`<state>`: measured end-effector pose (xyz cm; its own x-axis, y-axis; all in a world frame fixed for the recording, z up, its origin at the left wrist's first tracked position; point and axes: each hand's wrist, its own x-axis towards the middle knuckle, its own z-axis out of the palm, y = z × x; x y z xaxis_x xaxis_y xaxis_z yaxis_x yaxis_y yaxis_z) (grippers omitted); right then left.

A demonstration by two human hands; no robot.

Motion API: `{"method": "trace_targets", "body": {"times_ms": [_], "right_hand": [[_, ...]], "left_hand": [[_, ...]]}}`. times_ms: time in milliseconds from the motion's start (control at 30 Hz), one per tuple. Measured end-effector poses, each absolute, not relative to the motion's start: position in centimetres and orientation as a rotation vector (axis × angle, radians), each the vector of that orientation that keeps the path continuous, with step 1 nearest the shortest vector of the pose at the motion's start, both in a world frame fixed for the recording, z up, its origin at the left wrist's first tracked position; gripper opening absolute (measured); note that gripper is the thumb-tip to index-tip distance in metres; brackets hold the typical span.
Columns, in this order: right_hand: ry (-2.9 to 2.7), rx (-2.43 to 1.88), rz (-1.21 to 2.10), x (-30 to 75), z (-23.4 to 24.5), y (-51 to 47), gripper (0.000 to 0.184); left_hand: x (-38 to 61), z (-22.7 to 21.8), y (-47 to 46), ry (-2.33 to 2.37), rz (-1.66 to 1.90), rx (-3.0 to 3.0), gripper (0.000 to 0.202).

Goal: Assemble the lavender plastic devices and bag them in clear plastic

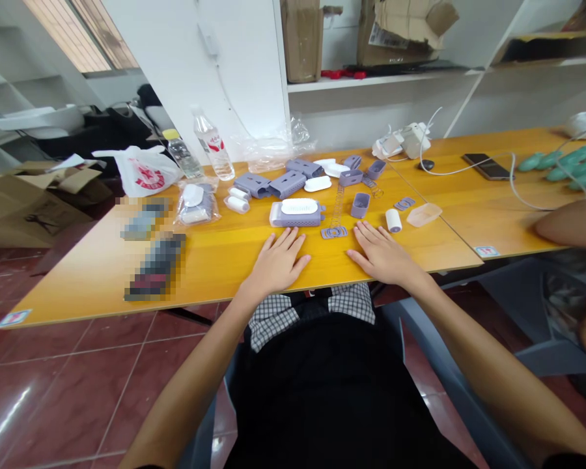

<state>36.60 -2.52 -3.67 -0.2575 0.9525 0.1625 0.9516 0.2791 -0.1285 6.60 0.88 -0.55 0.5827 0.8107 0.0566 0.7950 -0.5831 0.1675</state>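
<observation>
My left hand (280, 260) lies flat on the table near its front edge, fingers spread and holding nothing. Just beyond its fingertips sits a purple case with a white lid (297, 213). My right hand (379, 253) also rests flat on the tabletop, fingers apart. Between the two hands, slightly farther back, is a flat purple ring-shaped part (333, 232). A white roll (393, 220) stands beyond my right fingers, with a small purple cup (360, 204) to its left. Thin metal springs (339, 200) lie behind the ring part.
Several purple housings (287, 184) and white covers (318, 184) lie farther back. A translucent tray (424, 215) is at right. Bottles (217, 146) and a white bag (144, 170) stand back left. Another person's arm (573, 221) rests at right, near a phone (487, 167).
</observation>
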Motion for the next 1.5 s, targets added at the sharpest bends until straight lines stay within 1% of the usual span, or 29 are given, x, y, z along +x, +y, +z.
{"method": "trace_targets", "body": {"times_ms": [333,600,667,733,833,867,967,1133,1267,1367,1433,1500], "right_hand": [[-2.329,-1.760,-0.003,36.6,-3.8,-2.5,0.081],[-2.279,-1.702,0.018,36.6,-4.0,-2.5,0.075],[-2.243,-1.666,0.042,36.7,-4.1,-2.4,0.070],[-2.157,-1.622,0.050,36.9,-3.9,-2.0,0.058],[-1.961,-1.570,-0.089,37.3,-3.2,-0.9,0.040],[-1.909,-1.565,-0.167,37.4,-2.8,-0.4,0.038],[-1.901,-1.630,-0.325,37.4,-1.4,1.5,0.039],[-1.922,-1.909,-0.215,36.9,-0.3,3.9,0.027],[-1.909,-1.849,-0.140,37.2,-1.1,4.7,0.014],[-1.899,-1.658,-0.111,38.1,-1.7,5.2,0.016],[-1.875,-1.555,-0.094,38.7,-1.6,5.6,0.017],[-1.850,-1.510,-0.068,39.1,-1.2,5.8,0.013]], "left_hand": [[6.4,-1.1,1.1,1.340,0.227,2.690,0.067],[6.3,-0.6,1.0,1.309,0.207,2.700,0.065],[6.4,-0.5,0.9,1.313,0.178,2.716,0.066],[6.4,-0.4,0.9,1.320,0.158,2.734,0.066],[6.4,-0.3,0.9,1.319,0.144,2.749,0.065],[6.3,-0.3,0.9,1.319,0.142,2.752,0.065],[6.3,-0.3,0.9,1.322,0.128,2.758,0.065],[6.2,-0.6,1.0,1.310,0.160,2.758,0.066],[6.1,-0.8,1.1,1.286,0.206,2.748,0.065],[6.0,-0.8,1.1,1.255,0.287,2.728,0.058],[6.0,-0.8,1.1,1.200,0.417,2.705,0.047],[6.2,-0.7,0.9,1.116,0.580,2.652,0.035]]}}
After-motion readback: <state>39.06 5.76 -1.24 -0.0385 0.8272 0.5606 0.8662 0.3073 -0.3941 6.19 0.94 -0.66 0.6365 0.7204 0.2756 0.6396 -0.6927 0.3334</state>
